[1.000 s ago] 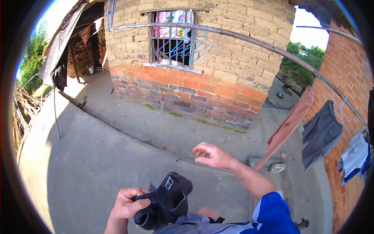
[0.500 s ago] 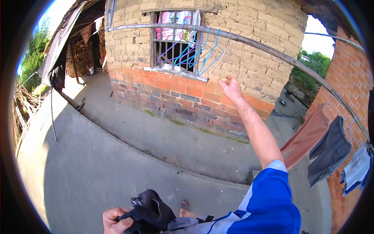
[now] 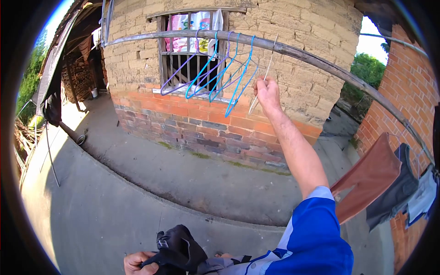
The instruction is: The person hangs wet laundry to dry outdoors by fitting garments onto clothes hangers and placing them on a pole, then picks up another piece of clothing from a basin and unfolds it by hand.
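At the bottom of the head view, my left hand [image 3: 139,263] is closed around a bunched black cloth item [image 3: 179,250] with a small shiny metal piece on it. My right arm reaches up and forward; the fingers of my right hand [image 3: 267,94] are closed on a thin white hanger [image 3: 271,58]. That hanger's hook reaches the wooden pole [image 3: 316,59]. Just left of it, several blue and purple hangers [image 3: 238,85] dangle from the same pole. The lower part of the white hanger is partly hidden by my hand.
Brown trousers [image 3: 366,178], dark shorts [image 3: 393,197] and a light garment [image 3: 419,195] hang on the right. Behind the pole stands a mud-and-brick wall [image 3: 293,68] with a barred window [image 3: 190,64]. A low step edge [image 3: 160,197] crosses the concrete floor.
My right hand has moved from just below the white hanger to gripping it. The view has shifted a little, and the hangers appear larger and lower. My left hand still holds the black cloth.
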`<state>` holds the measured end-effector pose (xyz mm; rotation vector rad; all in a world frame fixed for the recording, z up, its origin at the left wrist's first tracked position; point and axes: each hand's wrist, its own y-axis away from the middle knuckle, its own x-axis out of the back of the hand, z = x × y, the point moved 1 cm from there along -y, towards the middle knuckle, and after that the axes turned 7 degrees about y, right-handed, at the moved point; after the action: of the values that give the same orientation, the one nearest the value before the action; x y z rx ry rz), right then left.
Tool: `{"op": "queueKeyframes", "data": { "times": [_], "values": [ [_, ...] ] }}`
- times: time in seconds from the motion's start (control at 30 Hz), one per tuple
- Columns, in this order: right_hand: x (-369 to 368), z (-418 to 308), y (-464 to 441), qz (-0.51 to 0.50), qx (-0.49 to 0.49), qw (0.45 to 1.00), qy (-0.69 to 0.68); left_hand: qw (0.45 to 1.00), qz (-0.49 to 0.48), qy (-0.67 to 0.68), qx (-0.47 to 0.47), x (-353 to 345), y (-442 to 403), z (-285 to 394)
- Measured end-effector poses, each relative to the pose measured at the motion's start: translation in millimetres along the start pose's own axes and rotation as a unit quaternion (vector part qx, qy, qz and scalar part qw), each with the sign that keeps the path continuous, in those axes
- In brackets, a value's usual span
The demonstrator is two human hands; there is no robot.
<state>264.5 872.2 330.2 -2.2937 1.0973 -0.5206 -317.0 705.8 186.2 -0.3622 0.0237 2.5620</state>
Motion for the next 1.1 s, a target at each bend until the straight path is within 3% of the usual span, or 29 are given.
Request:
{"op": "queueKeyframes", "data": {
  "times": [0.2, 0.4, 0.53, 0.6, 0.7, 0.8, 0.83, 0.93, 1.1],
  "values": [
    [25, -16, 33, 0.012, 0.01, 0.998, -0.056, 0.997, -0.079, 0.018, 0.011, 9, -74, -13],
    [35, 0, 230, -0.007, 0.015, 0.998, -0.059, 0.96, -0.25, 0.097, 0.077, 21, -161, -23],
    [59, -24, 336, 0.018, -0.187, 0.94, -0.285, 0.9, -0.408, 0.094, 0.121, 7, -223, -29],
    [73, -23, 378, 0.099, -0.244, 0.889, -0.375, 0.871, -0.459, 0.091, 0.149, -11, -247, -42],
    [75, -43, 433, 0.19, -0.228, 0.934, -0.199, 0.835, -0.523, 0.042, 0.169, -38, -269, -67],
    [77, -65, 484, 0.177, -0.246, 0.947, -0.108, 0.816, -0.523, 0.047, 0.242, -59, -269, -81],
    [74, -77, 492, 0.169, -0.255, 0.943, -0.132, 0.81, -0.532, 0.049, 0.241, -65, -268, -87],
    [74, -94, 515, 0.151, -0.295, 0.943, -0.025, 0.79, -0.557, 0.047, 0.251, -77, -262, -97],
    [79, -113, 514, 0.065, -0.291, 0.922, 0.247, 0.751, -0.578, 0.061, 0.314, -87, -247, -104]
  ]
}}
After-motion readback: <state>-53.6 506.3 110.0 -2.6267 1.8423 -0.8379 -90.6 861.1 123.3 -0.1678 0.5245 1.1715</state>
